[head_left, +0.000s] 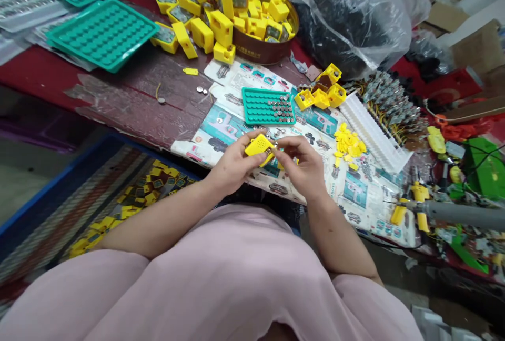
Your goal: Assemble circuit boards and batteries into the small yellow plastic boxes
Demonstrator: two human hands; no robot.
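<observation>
My left hand [233,166] grips a small yellow plastic case [257,144] with a patch of round holes on its face. The fingers of my right hand [306,166] are pinched together at the case's open right end; whatever is between them is too small and covered to make out. Just beyond both hands lies a green ribbed tray [252,107], with several button cells [281,111] at its right side. Small yellow plastic pieces [349,142] are heaped to the right of my right hand.
A round tin [260,52] overflows with yellow cases. Green trays [104,30] are stacked at the left, and a white ridged strip [373,133] lies beside wired metal parts [394,99]. A grey soldering-tool-like rod [461,214] juts in from the right. Below left stands a blue-edged crate [74,178].
</observation>
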